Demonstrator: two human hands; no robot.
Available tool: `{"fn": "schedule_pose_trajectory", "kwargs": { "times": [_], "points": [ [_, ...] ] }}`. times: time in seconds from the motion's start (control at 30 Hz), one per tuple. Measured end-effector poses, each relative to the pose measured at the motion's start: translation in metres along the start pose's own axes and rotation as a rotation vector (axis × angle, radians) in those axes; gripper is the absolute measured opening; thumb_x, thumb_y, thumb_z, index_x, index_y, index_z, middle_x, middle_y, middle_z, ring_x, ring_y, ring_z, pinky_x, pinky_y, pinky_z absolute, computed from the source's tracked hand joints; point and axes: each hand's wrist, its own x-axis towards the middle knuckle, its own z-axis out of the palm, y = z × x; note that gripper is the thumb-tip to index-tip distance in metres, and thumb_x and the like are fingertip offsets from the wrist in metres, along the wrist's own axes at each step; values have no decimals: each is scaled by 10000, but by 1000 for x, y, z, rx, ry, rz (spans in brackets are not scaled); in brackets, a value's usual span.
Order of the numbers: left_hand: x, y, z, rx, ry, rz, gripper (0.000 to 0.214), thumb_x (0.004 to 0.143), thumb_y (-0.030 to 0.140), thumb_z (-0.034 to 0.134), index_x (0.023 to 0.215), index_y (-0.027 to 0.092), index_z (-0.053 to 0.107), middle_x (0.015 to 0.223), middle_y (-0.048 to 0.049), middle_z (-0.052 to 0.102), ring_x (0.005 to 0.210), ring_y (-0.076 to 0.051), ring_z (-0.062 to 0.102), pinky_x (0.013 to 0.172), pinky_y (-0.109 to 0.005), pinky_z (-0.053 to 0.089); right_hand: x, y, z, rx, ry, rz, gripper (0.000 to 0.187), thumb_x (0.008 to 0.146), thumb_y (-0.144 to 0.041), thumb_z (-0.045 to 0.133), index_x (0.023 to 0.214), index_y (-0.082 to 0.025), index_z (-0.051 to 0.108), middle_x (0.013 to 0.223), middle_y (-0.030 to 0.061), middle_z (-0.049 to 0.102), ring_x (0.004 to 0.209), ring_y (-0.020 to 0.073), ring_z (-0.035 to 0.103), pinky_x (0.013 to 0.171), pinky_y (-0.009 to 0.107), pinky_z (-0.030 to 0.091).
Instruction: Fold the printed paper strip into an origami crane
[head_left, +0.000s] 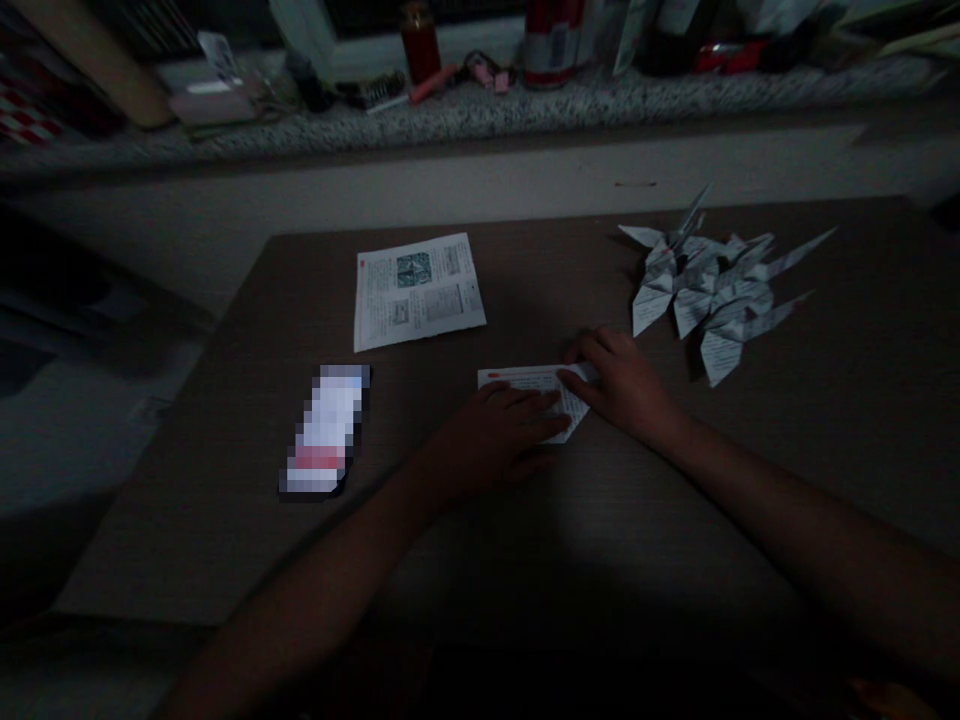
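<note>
A printed sheet folded into a triangle [525, 382] lies on the dark wooden table [825, 450] in front of me. My left hand [499, 430] lies flat on its lower left part, fingers stretched out and pressing down. My right hand [622, 385] rests on the paper's right end, fingers bent and pressing along the fold. Both hands hide much of the sheet.
A flat printed sheet [416, 290] lies further back on the table. Several folded paper cranes [712, 290] are heaped at the right. A lit phone [326, 430] sits at the left. Bottles and clutter line a stone ledge [487, 110] behind.
</note>
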Motion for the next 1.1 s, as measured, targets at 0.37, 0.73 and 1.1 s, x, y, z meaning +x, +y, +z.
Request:
{"fn": "schedule_pose_trajectory", "kwargs": {
  "times": [0.37,0.73,1.1],
  "points": [
    [-3,-5,-5,-14,-34,90,464,1068,501,492,1489,318,552,1580,-47,516,1478,-315,424,1205,-536,321,1,0,0,7,4,-3,108,977,-308,617,1029,-212,617,1041,117,619,979,312,593,852,439,477],
    [-3,-3,-8,-20,-38,90,430,1056,499,517,1459,371,589,1596,-49,490,1475,-326,421,1207,-559,315,0,1,1,-18,-4,-3,138,985,-316,618,1037,-189,630,1037,123,626,979,312,594,858,441,479],
    [-3,-5,-9,-43,-58,50,453,1046,501,539,1476,363,573,1636,-47,437,1478,-315,414,1209,-540,328,-22,-19,-27,-96,13,-203,284,1051,-325,531,1248,-161,655,1267,167,662,1205,331,595,1009,500,483]
  ]
}}
